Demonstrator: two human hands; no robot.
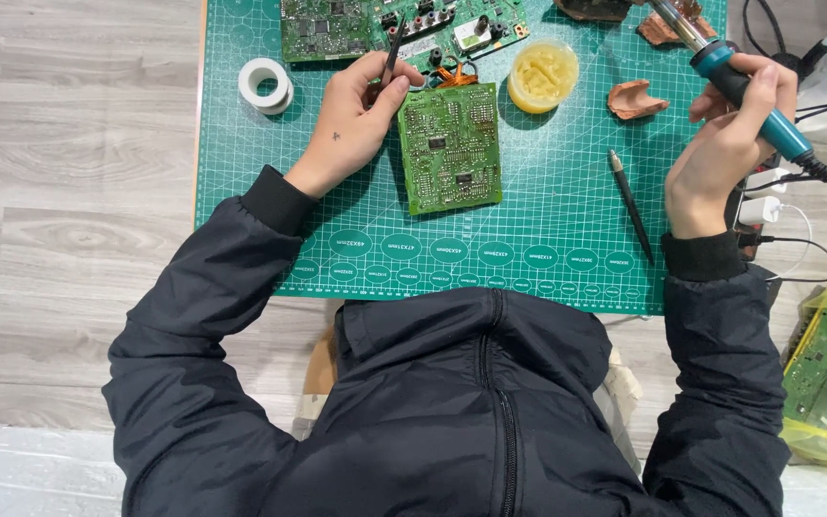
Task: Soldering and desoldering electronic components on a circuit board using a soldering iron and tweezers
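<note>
A green circuit board (450, 148) lies on the green cutting mat (547, 249), solder side up. My left hand (351, 120) rests at the board's upper left corner and pinches dark tweezers (392, 53) that point away from me. Off to the right, my right hand (734, 144) is raised above the mat's edge, gripping a soldering iron (744, 86) with a teal handle; its metal tip points up and to the left, well away from the board.
A larger circuit board (337, 27) lies at the mat's far edge. A roll of white tape (265, 84), a round tub of yellow paste (543, 75), brown sponge scraps (634, 99) and a dark pen-like tool (631, 203) sit on the mat. Cables and chargers (768, 206) lie right.
</note>
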